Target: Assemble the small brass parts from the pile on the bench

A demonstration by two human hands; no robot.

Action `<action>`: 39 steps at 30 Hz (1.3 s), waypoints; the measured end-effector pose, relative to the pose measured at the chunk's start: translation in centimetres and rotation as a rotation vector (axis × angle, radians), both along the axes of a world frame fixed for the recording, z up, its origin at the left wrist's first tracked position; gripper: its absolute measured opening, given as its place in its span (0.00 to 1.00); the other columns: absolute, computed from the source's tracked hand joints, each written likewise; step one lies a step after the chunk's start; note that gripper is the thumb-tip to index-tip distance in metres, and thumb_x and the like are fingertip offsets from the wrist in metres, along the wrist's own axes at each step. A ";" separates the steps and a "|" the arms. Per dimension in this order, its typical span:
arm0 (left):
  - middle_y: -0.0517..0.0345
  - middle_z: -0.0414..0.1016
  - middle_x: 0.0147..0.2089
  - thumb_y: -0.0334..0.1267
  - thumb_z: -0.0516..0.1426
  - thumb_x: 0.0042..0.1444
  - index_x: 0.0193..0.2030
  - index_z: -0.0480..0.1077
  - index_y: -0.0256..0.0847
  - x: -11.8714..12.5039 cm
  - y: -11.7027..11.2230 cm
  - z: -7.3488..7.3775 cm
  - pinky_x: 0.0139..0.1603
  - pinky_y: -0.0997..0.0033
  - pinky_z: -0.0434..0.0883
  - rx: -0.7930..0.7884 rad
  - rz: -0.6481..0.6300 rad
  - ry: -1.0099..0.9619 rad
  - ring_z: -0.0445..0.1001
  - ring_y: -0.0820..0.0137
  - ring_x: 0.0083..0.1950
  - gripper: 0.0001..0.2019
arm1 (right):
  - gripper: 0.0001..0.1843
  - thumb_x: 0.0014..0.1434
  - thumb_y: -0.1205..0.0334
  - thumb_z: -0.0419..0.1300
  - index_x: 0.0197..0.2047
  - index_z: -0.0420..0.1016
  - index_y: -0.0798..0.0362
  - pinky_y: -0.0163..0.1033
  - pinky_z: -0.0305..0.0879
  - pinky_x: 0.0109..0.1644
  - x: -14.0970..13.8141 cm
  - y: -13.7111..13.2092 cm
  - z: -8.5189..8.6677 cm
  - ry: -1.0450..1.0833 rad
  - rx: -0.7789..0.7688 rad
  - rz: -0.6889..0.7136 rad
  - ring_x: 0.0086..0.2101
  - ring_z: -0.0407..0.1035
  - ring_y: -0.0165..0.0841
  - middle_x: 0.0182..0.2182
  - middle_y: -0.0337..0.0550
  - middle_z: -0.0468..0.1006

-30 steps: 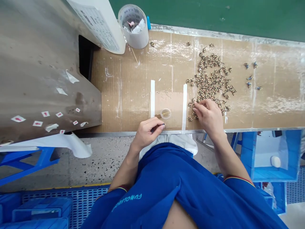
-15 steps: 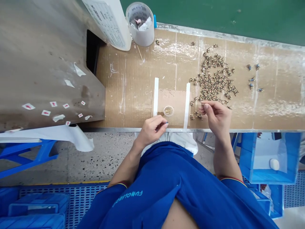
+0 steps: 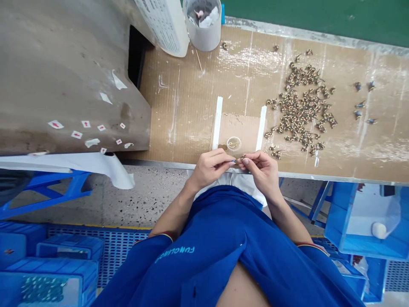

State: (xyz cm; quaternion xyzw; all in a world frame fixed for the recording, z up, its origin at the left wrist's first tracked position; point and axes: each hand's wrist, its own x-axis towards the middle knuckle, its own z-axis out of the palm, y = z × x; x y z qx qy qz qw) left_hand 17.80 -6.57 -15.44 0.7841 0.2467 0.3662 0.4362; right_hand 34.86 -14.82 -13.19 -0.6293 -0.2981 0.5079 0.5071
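At the table's front edge my two hands meet, fingertips almost touching. My left hand [image 3: 213, 167] pinches a small blue part [image 3: 233, 161], mostly covered by the fingers. Between the thumb and fingers of my right hand [image 3: 262, 169] is a small brass-coloured part [image 3: 243, 157], too small to name closely. Just behind the hands sits a small round clear dish [image 3: 234, 143] with a thin yellowish piece in it. To the right spreads a heap of small brass-coloured metal parts [image 3: 300, 106]. Farther right lie several small parts with blue bodies [image 3: 358, 114].
White tape strips [image 3: 261, 128] flank the dish on the cardboard-covered table [image 3: 185, 115]. A tape-roll cup [image 3: 204, 36] holding scraps stands at the back, beside a white container [image 3: 166, 25]. A metal housing [image 3: 105, 85] rises at left. Blue crates [image 3: 338, 226] stand below right.
My right hand has come from the heap leftward to my left hand, bringing a brass-coloured part. My left hand keeps its pinch on the blue part. The whole view has shifted slightly.
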 end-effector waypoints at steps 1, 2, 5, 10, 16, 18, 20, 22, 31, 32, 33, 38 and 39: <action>0.58 0.75 0.31 0.33 0.60 0.68 0.40 0.78 0.36 0.0 0.0 0.0 0.29 0.77 0.67 -0.001 0.000 0.010 0.70 0.77 0.28 0.06 | 0.24 0.55 0.37 0.73 0.35 0.78 0.49 0.43 0.83 0.38 -0.1 0.0 -0.1 0.011 -0.007 -0.002 0.30 0.81 0.34 0.29 0.42 0.85; 0.57 0.76 0.31 0.33 0.60 0.69 0.40 0.78 0.36 0.0 0.0 0.1 0.30 0.77 0.67 -0.002 0.000 0.020 0.70 0.77 0.29 0.07 | 0.24 0.54 0.37 0.73 0.35 0.78 0.49 0.42 0.83 0.38 -0.2 0.0 -0.3 0.020 -0.010 -0.004 0.30 0.81 0.34 0.30 0.42 0.85; 0.57 0.76 0.31 0.32 0.60 0.68 0.39 0.78 0.35 -0.1 -0.1 0.1 0.31 0.77 0.68 -0.009 -0.004 0.036 0.71 0.76 0.30 0.07 | 0.23 0.54 0.37 0.74 0.37 0.80 0.49 0.42 0.83 0.38 -0.4 0.0 -0.5 0.029 -0.013 0.001 0.30 0.81 0.34 0.29 0.42 0.85; 0.57 0.77 0.32 0.33 0.59 0.70 0.38 0.77 0.36 -0.1 -0.2 0.0 0.32 0.76 0.68 -0.013 -0.014 0.035 0.73 0.75 0.31 0.08 | 0.23 0.55 0.37 0.72 0.38 0.80 0.49 0.43 0.82 0.38 -0.6 -0.1 -0.6 -0.018 -0.010 0.024 0.31 0.81 0.35 0.29 0.41 0.85; 0.56 0.77 0.32 0.35 0.58 0.70 0.38 0.75 0.36 -0.2 -0.1 -0.5 0.32 0.75 0.68 0.021 -0.041 0.050 0.73 0.74 0.32 0.09 | 0.22 0.57 0.37 0.71 0.38 0.81 0.49 0.41 0.79 0.35 -0.4 -0.2 -0.5 -0.082 0.012 0.080 0.30 0.78 0.34 0.30 0.41 0.84; 0.56 0.77 0.32 0.37 0.57 0.71 0.38 0.75 0.37 -0.3 0.0 -0.5 0.32 0.74 0.68 0.019 -0.052 0.071 0.73 0.74 0.32 0.10 | 0.23 0.58 0.36 0.70 0.37 0.80 0.49 0.41 0.76 0.33 -0.2 -0.2 -0.2 -0.124 0.003 0.117 0.30 0.77 0.34 0.31 0.42 0.84; 0.56 0.76 0.31 0.38 0.56 0.72 0.37 0.75 0.37 -0.3 0.0 -0.6 0.32 0.74 0.67 0.019 -0.058 0.085 0.73 0.74 0.31 0.12 | 0.23 0.59 0.36 0.69 0.36 0.80 0.50 0.40 0.74 0.32 -0.1 -0.1 0.0 -0.184 0.009 0.146 0.29 0.76 0.34 0.31 0.42 0.83; 0.56 0.76 0.31 0.38 0.56 0.72 0.37 0.74 0.37 -0.3 0.0 -0.5 0.32 0.74 0.67 0.031 -0.056 0.093 0.73 0.74 0.31 0.13 | 0.21 0.60 0.39 0.68 0.36 0.80 0.50 0.40 0.73 0.33 -0.1 -0.1 0.3 -0.241 0.012 0.159 0.29 0.75 0.33 0.30 0.42 0.83; 0.56 0.76 0.31 0.40 0.55 0.73 0.35 0.75 0.37 -0.4 -0.1 -0.5 0.33 0.73 0.68 -0.044 -0.064 0.120 0.73 0.73 0.31 0.15 | 0.23 0.59 0.37 0.68 0.33 0.76 0.49 0.40 0.74 0.33 0.2 0.3 0.3 -0.125 0.011 0.211 0.29 0.75 0.33 0.29 0.40 0.80; 0.56 0.76 0.30 0.40 0.55 0.73 0.35 0.75 0.37 -0.4 0.0 -0.5 0.33 0.73 0.67 -0.053 -0.070 0.119 0.72 0.73 0.31 0.15 | 0.23 0.60 0.37 0.68 0.33 0.75 0.49 0.39 0.74 0.33 0.3 0.4 0.3 -0.125 0.018 0.222 0.29 0.74 0.33 0.29 0.40 0.80; 0.56 0.75 0.30 0.40 0.55 0.72 0.35 0.75 0.37 -0.4 0.0 -0.6 0.33 0.73 0.67 -0.060 -0.076 0.119 0.72 0.73 0.31 0.15 | 0.23 0.60 0.37 0.68 0.33 0.75 0.49 0.39 0.73 0.33 0.4 0.4 0.3 -0.125 0.025 0.234 0.29 0.74 0.33 0.29 0.40 0.79; 0.58 0.73 0.29 0.36 0.55 0.71 0.34 0.74 0.38 -0.3 0.0 -0.5 0.31 0.73 0.65 -0.056 -0.081 0.084 0.69 0.74 0.29 0.13 | 0.21 0.60 0.40 0.69 0.32 0.73 0.49 0.40 0.73 0.34 0.4 0.6 -0.1 -0.092 0.038 0.276 0.29 0.71 0.32 0.29 0.40 0.77; 0.58 0.72 0.29 0.34 0.56 0.70 0.34 0.73 0.37 -0.2 0.0 -0.5 0.30 0.74 0.64 -0.046 -0.071 0.059 0.68 0.74 0.28 0.12 | 0.21 0.60 0.40 0.69 0.32 0.73 0.48 0.40 0.72 0.34 0.2 0.5 -0.2 -0.091 0.042 0.263 0.29 0.71 0.32 0.29 0.39 0.77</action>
